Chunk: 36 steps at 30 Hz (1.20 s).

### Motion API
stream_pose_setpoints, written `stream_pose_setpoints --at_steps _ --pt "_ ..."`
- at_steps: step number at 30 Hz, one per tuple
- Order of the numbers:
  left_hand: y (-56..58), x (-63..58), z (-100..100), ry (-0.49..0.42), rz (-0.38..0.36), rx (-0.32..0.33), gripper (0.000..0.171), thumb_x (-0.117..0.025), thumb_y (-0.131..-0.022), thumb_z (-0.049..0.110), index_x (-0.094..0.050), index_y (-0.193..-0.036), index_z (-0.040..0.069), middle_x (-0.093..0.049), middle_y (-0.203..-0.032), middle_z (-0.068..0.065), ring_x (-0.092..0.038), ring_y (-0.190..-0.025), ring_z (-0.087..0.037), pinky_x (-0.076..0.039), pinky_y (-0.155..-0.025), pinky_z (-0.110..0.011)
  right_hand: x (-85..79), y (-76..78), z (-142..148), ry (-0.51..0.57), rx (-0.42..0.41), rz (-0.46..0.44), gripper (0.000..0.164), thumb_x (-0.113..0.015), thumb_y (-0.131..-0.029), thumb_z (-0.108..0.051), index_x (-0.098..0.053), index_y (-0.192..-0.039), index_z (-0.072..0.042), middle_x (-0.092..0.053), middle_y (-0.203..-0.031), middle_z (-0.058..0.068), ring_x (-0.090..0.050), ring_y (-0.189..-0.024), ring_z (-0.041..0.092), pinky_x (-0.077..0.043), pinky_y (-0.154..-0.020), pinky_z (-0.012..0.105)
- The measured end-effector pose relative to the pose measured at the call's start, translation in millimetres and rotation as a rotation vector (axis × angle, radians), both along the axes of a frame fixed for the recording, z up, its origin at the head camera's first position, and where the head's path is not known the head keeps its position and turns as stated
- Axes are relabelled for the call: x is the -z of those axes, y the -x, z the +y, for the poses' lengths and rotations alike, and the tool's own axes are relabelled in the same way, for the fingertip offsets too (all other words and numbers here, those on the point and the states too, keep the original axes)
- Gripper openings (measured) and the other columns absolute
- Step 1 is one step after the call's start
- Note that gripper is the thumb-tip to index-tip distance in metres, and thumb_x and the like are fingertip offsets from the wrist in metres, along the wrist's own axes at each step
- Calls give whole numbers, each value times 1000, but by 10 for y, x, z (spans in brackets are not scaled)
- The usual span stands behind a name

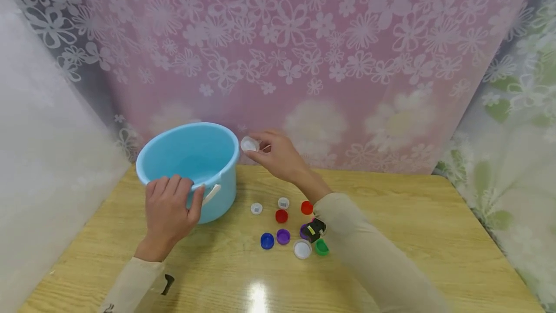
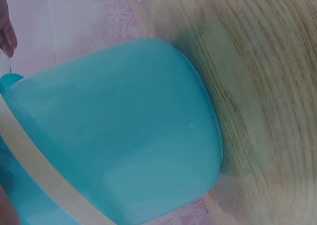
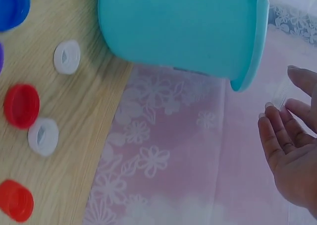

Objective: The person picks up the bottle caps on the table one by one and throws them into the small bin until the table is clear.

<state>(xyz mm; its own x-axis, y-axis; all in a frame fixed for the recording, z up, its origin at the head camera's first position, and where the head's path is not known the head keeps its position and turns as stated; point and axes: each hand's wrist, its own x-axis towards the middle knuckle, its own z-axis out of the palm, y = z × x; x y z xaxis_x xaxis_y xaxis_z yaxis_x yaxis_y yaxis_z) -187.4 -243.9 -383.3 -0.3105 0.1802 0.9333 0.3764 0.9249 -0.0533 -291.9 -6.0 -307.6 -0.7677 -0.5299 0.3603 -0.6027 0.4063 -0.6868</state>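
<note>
A light blue bucket (image 1: 217, 202) stands upright at the table's left. My left hand (image 1: 169, 206) grips the near rim, fingers over the edge and thumb outside, close to the white handle (image 1: 212, 194). Just right of the rim, at about its height, my right hand (image 1: 278, 153) pinches a white bottle cap (image 1: 249, 144) between thumb and fingers. The right wrist view shows this hand (image 3: 292, 140) beyond the bucket's rim, with the cap (image 3: 281, 93) at its fingertips. In the left wrist view the bucket's side (image 2: 124, 126) fills the middle.
Several loose caps lie right of the bucket: white (image 1: 256, 208), red (image 1: 281, 216), blue (image 1: 267, 241), purple (image 1: 283, 236), larger white (image 1: 302, 248) and green (image 1: 321, 247). The right sleeve (image 1: 360, 240) crosses beside them. A pink floral curtain (image 1: 304, 62) hangs behind the wooden table (image 1: 412, 216).
</note>
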Motion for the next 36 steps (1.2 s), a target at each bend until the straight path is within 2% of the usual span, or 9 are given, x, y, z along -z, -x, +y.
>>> stream_pose_setpoints --at_steps 5,11,16,25,32,36 --pt "-1 -33 -12 1 -4 -10 39 -47 -94 36 -48 -70 5 -43 -63 -9 -43 -60 -34 -33 -65 -50 -20 -37 -202 2 -36 45 45 -67 -89 -29 -60 -129 -9 -55 -124 3 -56 -99 16 -48 -82 27" --pt "12 -28 6 8 3 5 39 -47 -94 36 -49 -71 4 -44 -64 -10 -43 -60 -34 -33 -66 -49 -14 -74 -376 -99 -55 118 48 -65 -91 -31 -56 -133 -9 -52 -128 6 -55 -104 16 -46 -84 26" --pt "32 -6 35 15 -1 8 38 -49 -93 35 -51 -72 4 -45 -64 -10 -45 -61 -33 -35 -67 -49 -3 -94 -441 -186 -28 163 50 -64 -91 -34 -56 -134 -11 -54 -126 5 -53 -104 15 -45 -82 26" --pt "33 -8 21 5 -2 12 38 -49 -93 35 -48 -70 5 -43 -64 -10 -42 -60 -33 -32 -66 -49 -15 -135 -535 -284 14 176 51 -62 -91 -39 -55 -135 -15 -53 -131 4 -48 -119 19 -43 -92 32" --pt "18 -6 -11 16 -17 18 38 -48 -94 36 -50 -72 5 -44 -65 -9 -42 -61 -33 -32 -67 -48 -12 -155 -591 -309 44 171 51 -64 -90 -38 -56 -134 -15 -53 -131 4 -48 -120 21 -42 -93 33" --pt "-12 8 -73 55 -56 44 36 -46 -94 35 -56 -81 3 -47 -69 -11 -42 -62 -32 -32 -68 -48 -5 -138 -634 -318 53 148 51 -65 -89 -38 -57 -133 -15 -55 -131 4 -49 -119 21 -41 -95 33"
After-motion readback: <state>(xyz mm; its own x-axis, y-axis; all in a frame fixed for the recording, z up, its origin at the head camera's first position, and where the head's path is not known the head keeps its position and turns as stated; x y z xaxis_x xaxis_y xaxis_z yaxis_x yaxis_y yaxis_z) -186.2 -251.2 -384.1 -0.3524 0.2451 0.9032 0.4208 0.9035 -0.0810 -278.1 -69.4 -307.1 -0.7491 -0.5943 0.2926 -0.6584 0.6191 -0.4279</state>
